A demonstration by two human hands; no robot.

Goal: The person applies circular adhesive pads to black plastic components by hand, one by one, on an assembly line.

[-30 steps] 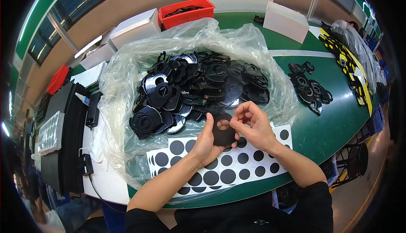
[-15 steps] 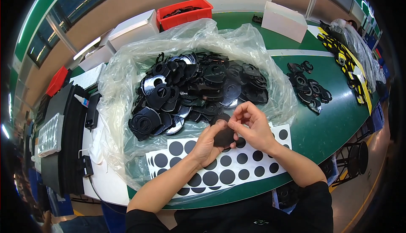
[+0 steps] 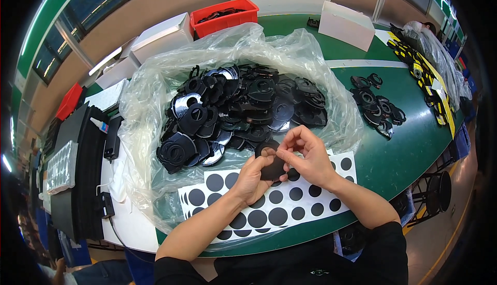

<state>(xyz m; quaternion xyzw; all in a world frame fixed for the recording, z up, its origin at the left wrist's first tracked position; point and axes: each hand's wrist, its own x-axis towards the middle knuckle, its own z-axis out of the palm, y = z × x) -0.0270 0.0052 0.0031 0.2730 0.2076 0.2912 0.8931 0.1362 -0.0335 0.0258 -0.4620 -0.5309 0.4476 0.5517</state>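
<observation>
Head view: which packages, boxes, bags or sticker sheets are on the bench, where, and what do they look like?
Clear plastic bag: centre, crumpled open, full of black parts.
Sticker sheet: under the hands, white with black round dots.
Red bin: far edge, rectangular.
White box: far right, rectangular, closed.
White boxes: far left, rectangular.
Yellow and black sheets: right edge.

A single head-worn fisheye camera is looking steeply down from above onto the green desk point(image 3: 414, 145), sitting close over the hands point(image 3: 282, 163) near frame centre; forearms are entering from the lower edge, and straight edges are bending toward the rim.
</observation>
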